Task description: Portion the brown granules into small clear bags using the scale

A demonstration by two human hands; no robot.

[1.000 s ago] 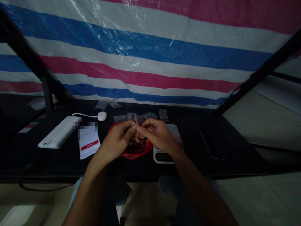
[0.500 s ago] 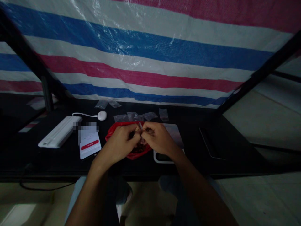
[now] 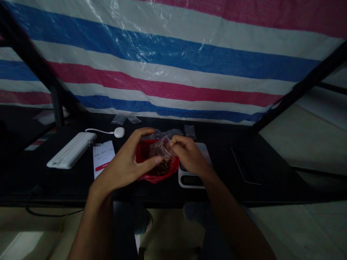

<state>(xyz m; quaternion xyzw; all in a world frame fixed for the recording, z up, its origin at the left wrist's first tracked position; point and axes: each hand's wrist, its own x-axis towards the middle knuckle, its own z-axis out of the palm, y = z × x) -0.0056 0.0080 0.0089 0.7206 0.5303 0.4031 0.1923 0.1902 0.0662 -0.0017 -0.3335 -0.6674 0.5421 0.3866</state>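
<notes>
A small clear plastic bag [image 3: 162, 146] hangs over a red bag [image 3: 156, 178], its right edge pinched by my right hand [image 3: 187, 151]. Dark brown bean-like pieces [image 3: 162, 168] lie inside the red bag. My left hand [image 3: 127, 160] is spread at the left side of the red bag, thumb and fingers wide apart around the clear bag; its thumb tip is close to the clear bag, and I cannot tell if they touch. Partly under my right hand stands a white kitchen scale [image 3: 192, 182] with a dark display.
More small clear bags [image 3: 173, 133] lie behind the red bag, with another bag [image 3: 190, 131] to their right. A lit phone [image 3: 103, 155], a white power bank [image 3: 71, 151] and a white round charger [image 3: 119, 132] lie left. A dark tablet-like device [image 3: 245, 166] lies right. Striped sheeting [image 3: 173, 65] hangs behind.
Both hands were pinched together on the clear bag over the red bag. My left hand has let go, moved left and spread its fingers; my right hand keeps the bag, which shows more fully.
</notes>
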